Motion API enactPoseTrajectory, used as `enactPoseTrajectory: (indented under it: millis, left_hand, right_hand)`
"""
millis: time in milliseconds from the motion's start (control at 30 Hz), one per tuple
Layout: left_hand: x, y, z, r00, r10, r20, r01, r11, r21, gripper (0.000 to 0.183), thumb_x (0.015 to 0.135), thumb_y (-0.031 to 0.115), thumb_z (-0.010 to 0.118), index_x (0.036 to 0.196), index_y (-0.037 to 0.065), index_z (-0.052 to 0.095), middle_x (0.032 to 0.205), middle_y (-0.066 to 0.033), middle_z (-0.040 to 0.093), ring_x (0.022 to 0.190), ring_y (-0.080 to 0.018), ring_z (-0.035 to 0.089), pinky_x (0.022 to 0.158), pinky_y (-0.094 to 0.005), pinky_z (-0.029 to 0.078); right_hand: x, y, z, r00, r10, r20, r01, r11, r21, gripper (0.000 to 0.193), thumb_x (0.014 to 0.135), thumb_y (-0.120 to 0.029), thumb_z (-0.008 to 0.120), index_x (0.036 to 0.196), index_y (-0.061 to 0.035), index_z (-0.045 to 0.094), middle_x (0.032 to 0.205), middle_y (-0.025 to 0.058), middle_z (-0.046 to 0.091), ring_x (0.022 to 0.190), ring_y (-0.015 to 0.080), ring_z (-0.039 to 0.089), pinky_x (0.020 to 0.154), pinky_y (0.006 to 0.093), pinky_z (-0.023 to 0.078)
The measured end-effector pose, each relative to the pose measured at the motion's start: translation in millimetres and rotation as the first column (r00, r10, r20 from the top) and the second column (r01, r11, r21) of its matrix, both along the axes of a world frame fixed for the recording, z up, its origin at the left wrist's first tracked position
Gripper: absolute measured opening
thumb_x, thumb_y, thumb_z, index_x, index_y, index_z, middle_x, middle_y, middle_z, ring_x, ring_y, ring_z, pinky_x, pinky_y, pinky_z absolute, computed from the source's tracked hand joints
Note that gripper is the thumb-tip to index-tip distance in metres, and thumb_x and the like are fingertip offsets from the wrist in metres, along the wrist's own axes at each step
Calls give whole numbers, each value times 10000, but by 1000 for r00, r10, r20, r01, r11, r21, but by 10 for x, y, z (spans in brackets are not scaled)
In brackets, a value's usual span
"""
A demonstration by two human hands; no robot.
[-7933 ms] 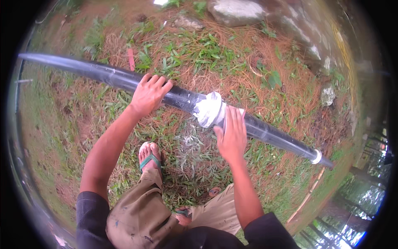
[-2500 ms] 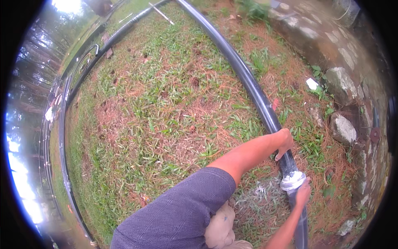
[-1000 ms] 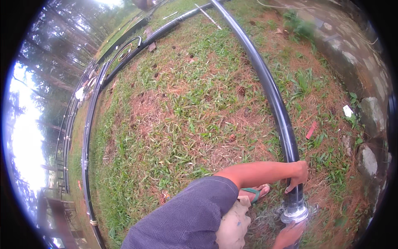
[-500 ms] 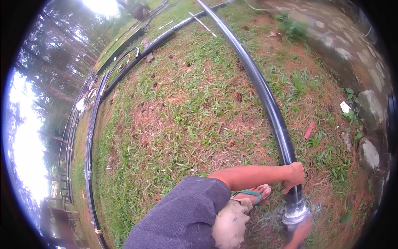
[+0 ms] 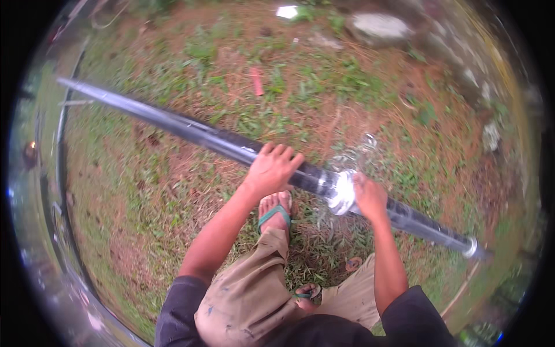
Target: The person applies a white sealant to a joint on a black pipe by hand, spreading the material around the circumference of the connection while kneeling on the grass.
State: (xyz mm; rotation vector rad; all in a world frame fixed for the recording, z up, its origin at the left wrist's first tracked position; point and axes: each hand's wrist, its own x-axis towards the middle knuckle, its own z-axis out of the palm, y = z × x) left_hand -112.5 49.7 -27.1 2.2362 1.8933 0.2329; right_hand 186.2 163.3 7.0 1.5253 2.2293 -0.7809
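A long black pipe (image 5: pixel 193 132) slants across in front of me, from the far left down to the right. My left hand (image 5: pixel 270 169) is wrapped over it, left of a shiny whitish collar (image 5: pixel 342 192). Close against the collar's right side, my right hand (image 5: pixel 371 199) grips the same pipe, its fingertips partly hidden. Farther right, near the pipe's end, a second pale band (image 5: pixel 471 247) circles it. Whether the pipe touches the ground under my hands cannot be made out.
My sandalled foot (image 5: pixel 276 215) stands on grass just below the pipe. A red strip (image 5: pixel 256 81) lies beyond it. Pale stones (image 5: pixel 381 26) edge the ground at the far right. Another dark pipe (image 5: pixel 62 156) runs along the left side.
My view has swung to the right and down, so the pipe now lies across it. My right hand, blurred below the collar before, now shows clearly beside it. The left hand still grips the pipe.
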Motion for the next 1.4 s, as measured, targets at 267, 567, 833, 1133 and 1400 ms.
enactPoseTrajectory:
  millis: [267, 567, 833, 1133, 1400]
  left_hand:
    - [585, -16, -44, 994, -18, -111, 40, 978, 206, 702, 746, 294, 850, 1393, 144, 623, 1253, -87, 671, 1240, -288, 656, 1130, -519, 462]
    - [474, -230, 134, 980, 19, -198, 11, 989, 148, 724, 722, 336, 901, 1365, 128, 641, 1269, -87, 694, 1246, -295, 669, 1141, -530, 479]
    - [256, 261, 297, 993, -114, 35, 117, 857, -502, 721, 667, 403, 957, 1254, 100, 670, 1070, -125, 778, 1030, -349, 785, 844, -494, 614]
    - [268, 168, 133, 988, -150, 40, 154, 902, -403, 700, 709, 546, 943, 1186, 120, 658, 1166, -86, 738, 1113, -308, 758, 812, -461, 619]
    - [268, -119, 153, 987, -150, 52, 157, 969, -190, 736, 631, 452, 998, 1186, 137, 630, 1057, -74, 688, 1077, -310, 728, 890, -444, 597]
  right_hand:
    - [627, -435, 183, 981, 112, -155, -20, 866, 500, 914, 1121, -636, 476, 1644, 112, 429, 1605, 313, 566, 1626, 468, 391, 1296, 586, 302]
    - [555, -1132, 261, 958, 267, -103, -130, 727, 674, 873, 1150, -684, 342, 1539, 59, 583, 1346, 266, 743, 1257, 437, 704, 1103, 534, 498]
    - [507, -926, 141, 979, 165, -122, -98, 899, 426, 931, 1123, -663, 465, 1665, 91, 402, 1621, 299, 563, 1573, 434, 484, 1261, 562, 329]
    - [389, -233, 207, 992, -124, 4, 118, 933, -339, 903, 1111, -634, 501, 1632, 101, 442, 1525, 308, 622, 1501, 495, 522, 1268, 573, 362]
    - [536, -768, 147, 960, 219, -177, -143, 920, 364, 995, 1112, -693, 430, 1686, 115, 343, 1663, 314, 502, 1621, 495, 383, 1311, 623, 299]
